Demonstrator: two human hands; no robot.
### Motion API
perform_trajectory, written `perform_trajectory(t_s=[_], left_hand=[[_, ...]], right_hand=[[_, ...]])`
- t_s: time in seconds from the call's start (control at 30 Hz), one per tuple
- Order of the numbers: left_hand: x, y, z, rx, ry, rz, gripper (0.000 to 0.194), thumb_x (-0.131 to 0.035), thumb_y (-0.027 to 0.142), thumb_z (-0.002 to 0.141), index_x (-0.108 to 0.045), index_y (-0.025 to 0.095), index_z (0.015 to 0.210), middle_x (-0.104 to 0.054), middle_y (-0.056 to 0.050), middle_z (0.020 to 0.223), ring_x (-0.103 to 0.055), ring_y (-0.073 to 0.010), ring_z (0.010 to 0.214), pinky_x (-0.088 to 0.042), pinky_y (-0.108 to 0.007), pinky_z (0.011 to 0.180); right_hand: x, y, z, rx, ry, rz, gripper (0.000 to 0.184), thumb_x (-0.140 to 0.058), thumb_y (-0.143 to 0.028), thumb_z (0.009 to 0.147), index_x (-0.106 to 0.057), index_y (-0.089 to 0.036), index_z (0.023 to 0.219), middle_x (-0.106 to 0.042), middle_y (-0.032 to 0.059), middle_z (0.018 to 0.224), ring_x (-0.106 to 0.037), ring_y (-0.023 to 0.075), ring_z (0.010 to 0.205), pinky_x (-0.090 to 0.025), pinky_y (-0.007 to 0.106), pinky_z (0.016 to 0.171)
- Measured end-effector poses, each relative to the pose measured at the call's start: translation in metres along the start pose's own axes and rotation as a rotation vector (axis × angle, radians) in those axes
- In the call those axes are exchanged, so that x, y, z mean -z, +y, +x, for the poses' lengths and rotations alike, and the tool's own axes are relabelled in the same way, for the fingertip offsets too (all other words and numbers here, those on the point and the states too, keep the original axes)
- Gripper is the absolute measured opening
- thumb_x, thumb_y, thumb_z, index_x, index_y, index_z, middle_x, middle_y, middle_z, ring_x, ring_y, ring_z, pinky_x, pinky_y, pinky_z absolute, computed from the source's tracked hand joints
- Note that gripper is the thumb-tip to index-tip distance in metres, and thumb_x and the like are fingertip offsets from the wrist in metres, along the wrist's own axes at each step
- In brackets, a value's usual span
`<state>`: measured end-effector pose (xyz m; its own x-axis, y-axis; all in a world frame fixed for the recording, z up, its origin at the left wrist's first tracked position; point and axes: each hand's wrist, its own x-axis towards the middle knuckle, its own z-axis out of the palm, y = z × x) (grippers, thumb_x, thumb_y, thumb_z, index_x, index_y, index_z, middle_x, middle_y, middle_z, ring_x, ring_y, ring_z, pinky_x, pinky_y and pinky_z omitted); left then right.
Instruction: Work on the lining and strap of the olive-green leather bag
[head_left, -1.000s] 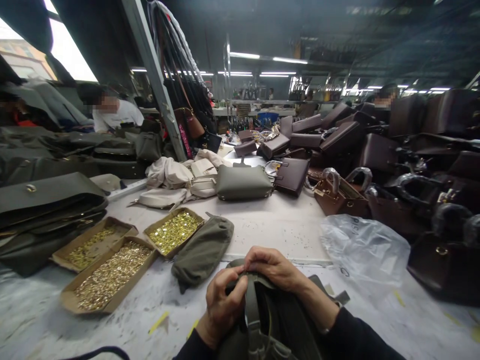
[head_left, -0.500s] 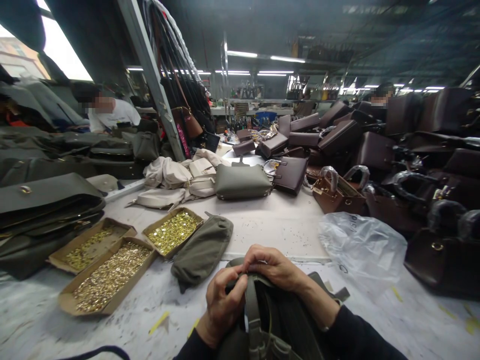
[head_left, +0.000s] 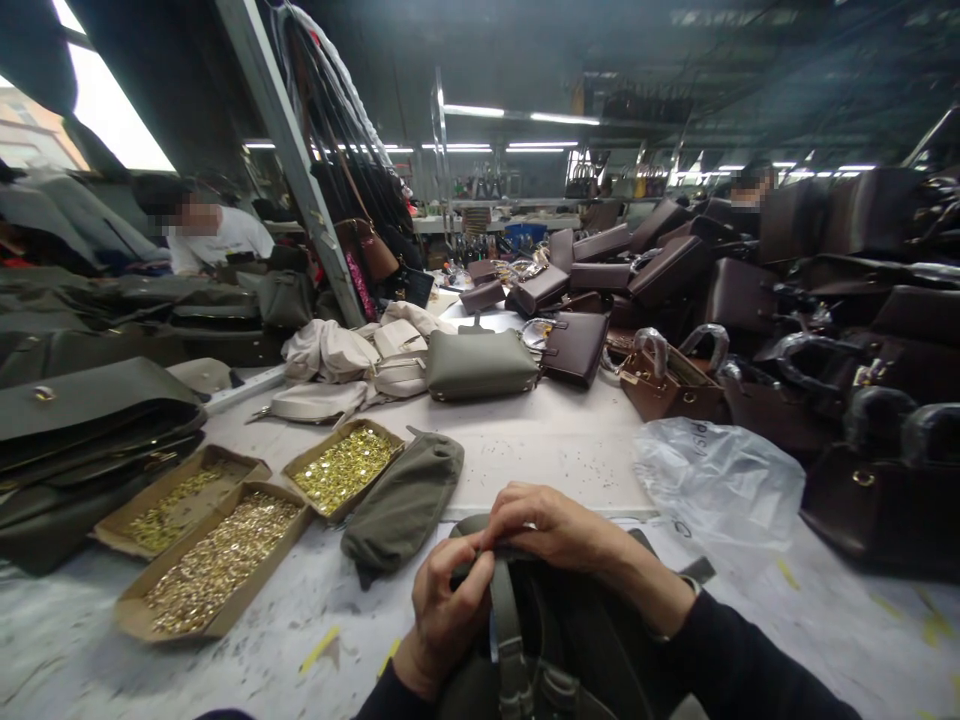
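— So, leftmost first: what sits beside the work?

— Three cardboard trays of brass studs [head_left: 217, 560], then a limp olive pouch [head_left: 405, 500], all on the counter [head_left: 540, 445].

— And the hands?

— The left hand [head_left: 442, 610] is curled shut, gripping the top edge of the dark olive bag [head_left: 570, 640] close in front of the person. The right hand [head_left: 551, 525] lies just beyond it, fingers pressed together, pinching that same rim. The bag's strap [head_left: 506, 630] runs straight back toward the body, between both wrists; both hands are already touching the bag.

— Any writing?

— Faint letters on the clear plastic bag [head_left: 720, 480] at right, too blurred to read.
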<state>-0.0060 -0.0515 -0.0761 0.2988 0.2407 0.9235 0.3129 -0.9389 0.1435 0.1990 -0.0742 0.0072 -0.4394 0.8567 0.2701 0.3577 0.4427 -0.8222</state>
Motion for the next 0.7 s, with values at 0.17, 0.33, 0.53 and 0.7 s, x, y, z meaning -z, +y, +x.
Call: perform_trajectory(t_s=[0.17, 0.33, 0.53, 0.7], left_hand=[[-0.001, 0.001, 0.0, -0.004, -0.005, 0.025, 0.019, -0.068, 0.01, 0.087, -0.068, 0.019, 0.104, -0.062, -0.006, 0.105, -0.072, -0.0188, 0.091, -0.065, -0.029, 0.076], [-0.002, -0.002, -0.007, 0.022, -0.013, 0.045, 0.027, -0.067, 0.007, 0.087, -0.067, 0.021, 0.11, -0.063, -0.006, 0.11, -0.072, -0.0173, 0.092, -0.065, -0.029, 0.077], [-0.001, -0.005, -0.014, -0.005, -0.057, 0.059, 0.031, -0.07, 0.006, 0.085, -0.066, 0.02, 0.112, -0.063, -0.008, 0.115, -0.07, -0.0176, 0.089, -0.064, -0.03, 0.077], [0.0, -0.003, -0.011, -0.024, -0.037, 0.088, 0.026, -0.065, 0.004, 0.087, -0.065, 0.02, 0.108, -0.06, -0.006, 0.111, -0.069, -0.0178, 0.094, -0.063, -0.029, 0.076]], right_hand=[[0.015, -0.005, 0.01, -0.019, -0.12, -0.021, 0.016, -0.065, -0.024, 0.095, -0.08, -0.021, 0.098, -0.071, 0.0032, 0.087, -0.065, 0.0175, 0.082, -0.05, 0.026, 0.077], [0.023, -0.006, 0.021, -0.01, -0.236, -0.104, 0.015, -0.066, -0.017, 0.091, -0.08, -0.02, 0.095, -0.071, 0.0012, 0.085, -0.064, 0.0156, 0.078, -0.048, 0.023, 0.075], [0.027, -0.008, 0.031, -0.093, -0.359, -0.219, 0.007, -0.07, -0.019, 0.091, -0.076, -0.019, 0.094, -0.066, -0.0028, 0.079, -0.057, 0.0113, 0.068, -0.041, 0.019, 0.063], [0.021, -0.013, 0.036, -0.048, -0.369, -0.267, 0.017, -0.068, -0.019, 0.09, -0.067, -0.019, 0.074, -0.054, -0.0071, 0.063, -0.046, 0.0091, 0.059, -0.033, 0.02, 0.056]])
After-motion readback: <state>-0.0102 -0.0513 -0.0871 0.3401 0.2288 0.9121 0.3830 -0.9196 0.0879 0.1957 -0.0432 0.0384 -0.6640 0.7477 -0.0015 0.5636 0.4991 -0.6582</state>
